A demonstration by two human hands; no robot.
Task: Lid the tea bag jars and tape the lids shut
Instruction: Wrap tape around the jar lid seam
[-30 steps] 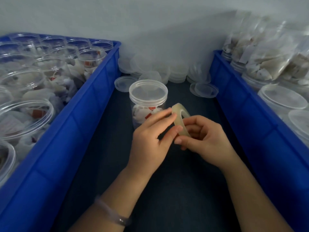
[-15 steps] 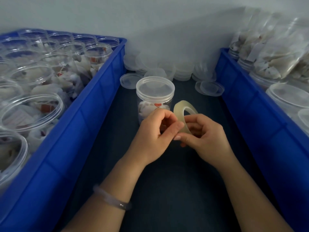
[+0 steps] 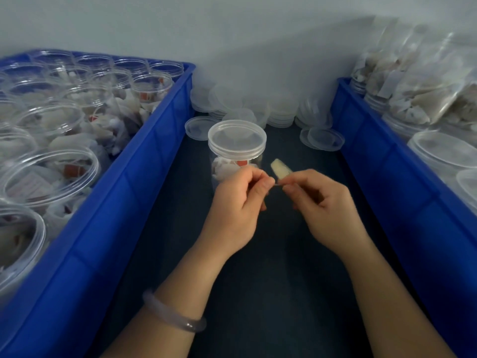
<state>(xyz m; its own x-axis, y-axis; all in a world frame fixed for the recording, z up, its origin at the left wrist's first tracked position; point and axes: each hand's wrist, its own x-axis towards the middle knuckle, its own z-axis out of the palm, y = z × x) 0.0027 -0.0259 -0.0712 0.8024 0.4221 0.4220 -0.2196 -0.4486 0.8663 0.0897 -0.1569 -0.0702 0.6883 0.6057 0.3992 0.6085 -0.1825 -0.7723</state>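
The person is holding a roll of tape (image 3: pixel 280 168) just in front of the jar (image 3: pixel 227 169), a little toward the jar's right side. The right hand (image 3: pixel 327 205) is curling its fingers round the roll, which is showing edge-on from here. The left hand (image 3: pixel 236 205) is pinching what looks like the loose end between thumb and forefinger, and the two hands are almost meeting there. The jar is standing upright on the dark bench (image 3: pixel 258 280), directly behind the left hand's knuckles, with its clear lid (image 3: pixel 237 136) sitting on top and tea bags showing through the wall. So the left hand is the nearer one to the jar, and the seam under the lid is lying just beyond and above the pinched end. The short strip, I'd judge, is running crosswise along the jar's near face, which suits wrapping it round the rim. Open jars are sitting in the blue crate (image 3: pixel 144 161) to the jar's left, and loose lids (image 3: pixel 278 112) are lying behind it.
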